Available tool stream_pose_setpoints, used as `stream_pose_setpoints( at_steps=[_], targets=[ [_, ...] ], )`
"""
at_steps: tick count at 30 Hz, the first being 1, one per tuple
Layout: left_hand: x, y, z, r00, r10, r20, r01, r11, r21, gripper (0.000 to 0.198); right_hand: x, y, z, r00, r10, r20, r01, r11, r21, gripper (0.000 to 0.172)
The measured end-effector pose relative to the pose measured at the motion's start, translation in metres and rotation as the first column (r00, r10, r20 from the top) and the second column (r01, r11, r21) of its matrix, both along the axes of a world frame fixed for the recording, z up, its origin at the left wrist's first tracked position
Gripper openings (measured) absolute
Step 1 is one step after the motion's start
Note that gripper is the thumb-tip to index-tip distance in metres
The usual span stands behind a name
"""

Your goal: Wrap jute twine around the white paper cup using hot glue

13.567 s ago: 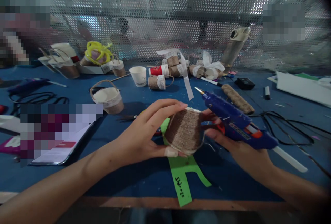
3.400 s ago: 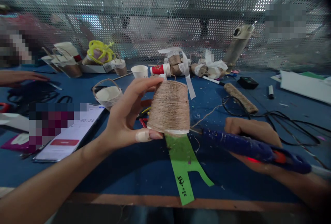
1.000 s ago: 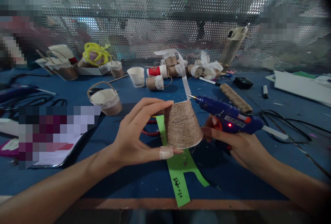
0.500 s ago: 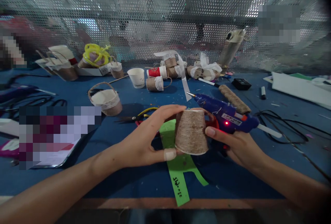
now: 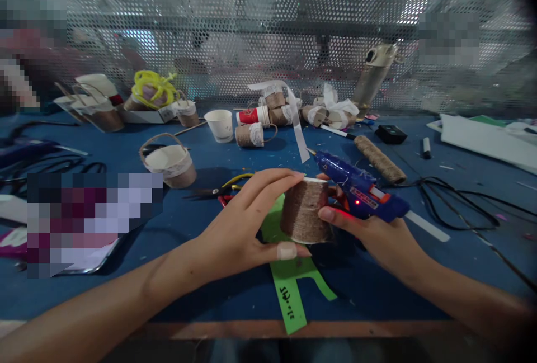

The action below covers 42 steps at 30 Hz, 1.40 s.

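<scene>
The left hand [image 5: 241,229] pinched a brown twine-wrapped tapered cup [image 5: 304,209] between thumb below and fingers above, over a cut green paper piece [image 5: 287,273]; the right hand [image 5: 371,229] had fingers curled around a blue plastic glue gun [image 5: 356,183].

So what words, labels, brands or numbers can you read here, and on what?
None legibly.
Green paper piece: black handwriting, slanting, not clear enough to quote.
Blue glue gun: pale side label, too blurred.
Phone: screen mostly pixelated, unreadable.
Purple packet: pale label, too blurred.
Red cup and white cup: marks too small.
</scene>
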<state>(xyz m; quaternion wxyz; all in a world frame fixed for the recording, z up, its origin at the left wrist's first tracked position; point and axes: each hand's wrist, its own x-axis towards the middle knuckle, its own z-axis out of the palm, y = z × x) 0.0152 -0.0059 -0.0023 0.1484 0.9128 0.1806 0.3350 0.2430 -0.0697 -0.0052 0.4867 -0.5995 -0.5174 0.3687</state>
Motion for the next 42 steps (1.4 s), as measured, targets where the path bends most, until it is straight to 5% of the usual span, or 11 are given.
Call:
stream_pose_setpoints(
  at_steps=[8, 14, 20, 26, 29, 37, 40, 42],
  targets=[
    [-0.001, -0.004, 0.001, 0.996, 0.047, -0.078, -0.044, 0.998, 0.04, 0.086, -0.009, -0.003, 0.003, 0.998, -0.044, -0.044, 0.046, 0.999, 0.029, 0.06],
    [-0.008, 0.004, 0.004, 1.0, 0.02, -0.008, -0.021, 0.997, -0.071, 0.078, -0.008, -0.005, 0.003, 0.999, -0.002, -0.05, 0.005, 0.999, 0.054, 0.066],
    [-0.014, 0.008, 0.008, 1.0, 0.008, -0.007, -0.009, 0.99, -0.144, 0.091, -0.006, -0.004, 0.002, 0.996, 0.036, -0.081, -0.031, 0.998, 0.056, 0.072],
    [-0.016, 0.007, 0.01, 0.998, -0.011, 0.058, 0.025, 0.969, -0.246, 0.086, -0.001, -0.004, 0.001, 0.98, 0.163, -0.118, -0.152, 0.984, 0.094, 0.053],
    [-0.017, 0.008, 0.01, 0.983, 0.015, 0.181, 0.048, 0.94, -0.337, 0.083, 0.003, -0.003, -0.001, 0.992, 0.12, -0.033, -0.116, 0.988, 0.106, 0.045],
    [-0.017, 0.023, 0.01, 0.812, 0.245, 0.53, 0.017, 0.898, -0.44, 0.058, 0.014, -0.001, -0.001, 0.977, 0.09, 0.193, -0.134, 0.965, 0.224, 0.016],
    [-0.018, 0.029, 0.01, 0.693, 0.309, 0.651, -0.011, 0.908, -0.419, 0.049, 0.019, 0.002, -0.002, 0.971, 0.032, 0.237, -0.095, 0.961, 0.26, 0.016],
    [-0.02, 0.03, 0.009, 0.679, 0.308, 0.667, -0.005, 0.909, -0.416, 0.048, 0.022, 0.001, -0.002, 0.971, 0.028, 0.239, -0.089, 0.964, 0.25, 0.015]
  ],
)
